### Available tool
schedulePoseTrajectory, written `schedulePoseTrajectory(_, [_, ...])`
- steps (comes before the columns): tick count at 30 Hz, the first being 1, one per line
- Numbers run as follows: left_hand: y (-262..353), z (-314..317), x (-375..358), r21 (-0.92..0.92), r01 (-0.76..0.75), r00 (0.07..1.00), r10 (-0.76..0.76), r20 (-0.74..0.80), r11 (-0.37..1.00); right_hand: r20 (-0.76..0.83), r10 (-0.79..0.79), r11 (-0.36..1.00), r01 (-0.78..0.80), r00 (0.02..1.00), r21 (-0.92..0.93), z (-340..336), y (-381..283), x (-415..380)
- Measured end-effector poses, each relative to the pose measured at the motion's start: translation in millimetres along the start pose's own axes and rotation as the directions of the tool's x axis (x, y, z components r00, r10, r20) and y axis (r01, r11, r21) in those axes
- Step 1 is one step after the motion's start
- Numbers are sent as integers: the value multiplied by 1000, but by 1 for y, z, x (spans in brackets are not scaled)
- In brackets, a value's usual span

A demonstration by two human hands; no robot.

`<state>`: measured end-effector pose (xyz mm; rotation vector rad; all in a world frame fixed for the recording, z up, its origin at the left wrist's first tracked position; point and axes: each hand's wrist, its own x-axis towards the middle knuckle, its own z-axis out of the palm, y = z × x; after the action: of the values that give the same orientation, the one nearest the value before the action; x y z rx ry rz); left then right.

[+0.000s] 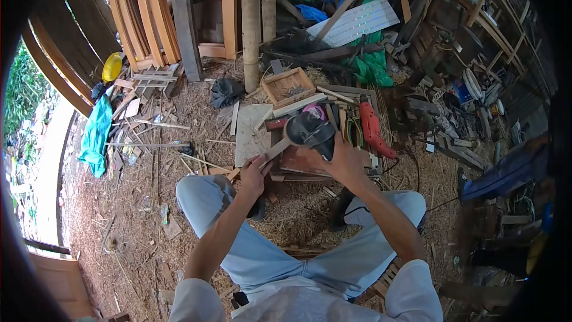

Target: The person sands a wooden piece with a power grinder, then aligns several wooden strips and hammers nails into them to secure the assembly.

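My left hand [254,173] is closed around the narrow end of a pale wooden piece [275,150], which slants up to the right. Its far end meets a black hand-held power tool [314,134] that looks like a sander, and part of that end is hidden. My right hand [347,162] grips the tool from the right side. Both hands are above a low, cluttered workbench [298,160] between my knees. To the right of the tool lie pliers with yellow-green handles [357,131] and a red power drill [372,126].
Behind the tool stands an open wooden box [288,87] holding small metal bits. A bamboo post [250,30] rises behind the bench. A black plastic bag [226,92] lies on the shavings-covered ground. Dark cords run at the right, near another person's blue-clothed leg [506,170].
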<state>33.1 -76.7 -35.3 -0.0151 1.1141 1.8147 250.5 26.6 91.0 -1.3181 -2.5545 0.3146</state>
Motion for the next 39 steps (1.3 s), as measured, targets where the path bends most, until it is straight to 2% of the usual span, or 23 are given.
schedulePoseTrajectory(5, [1,6,-10,78,-13,1000,15,-24,997,-4,-78,996,77,997,-42,6,-22,-3])
schedulePoseTrajectory(8, [8,16,-19,139,19,998,-10,-68,990,98,-25,996,33,995,-79,2,-30,-2])
schedulePoseTrajectory(11, [2,8,-7,88,2,1000,0,-25,996,48,-69,995,73,996,-74,7,-21,3])
schedulePoseTrajectory(19, [4,4,-2,54,-6,1000,5,3,999,27,75,979,-69,997,-193,-13,12,29])
schedulePoseTrajectory(23, [6,5,-4,65,40,999,-39,-14,997,2,77,979,-75,997,-187,-20,13,26])
schedulePoseTrajectory(26, [6,8,-5,53,15,999,-14,-30,998,19,79,984,-75,997,-159,-18,0,10])
schedulePoseTrajectory(28, [8,8,-3,51,18,1000,-17,-25,999,22,2,996,0,1000,-91,-14,-10,2])
schedulePoseTrajectory(29, [9,8,-2,45,20,1000,-19,-21,999,20,5,996,-3,1000,-89,-11,-12,-2])
schedulePoseTrajectory(31, [9,10,-3,49,4,1000,-3,-17,999,4,-131,985,131,991,-108,-6,-15,-7])
schedulePoseTrajectory(32, [10,11,-4,49,-13,1000,13,-12,999,5,-132,985,132,991,-107,-4,-14,-7])
schedulePoseTrajectory(35, [14,12,-6,100,18,1000,-15,-26,995,35,-94,988,97,995,-119,-1,-11,-1])
schedulePoseTrajectory(37, [11,8,-1,87,6,1000,-4,-24,996,48,1,992,5,999,-124,-8,-3,6])
schedulePoseTrajectory(39, [11,8,2,72,-7,1000,8,-13,997,35,18,987,-12,999,-162,-13,12,14])
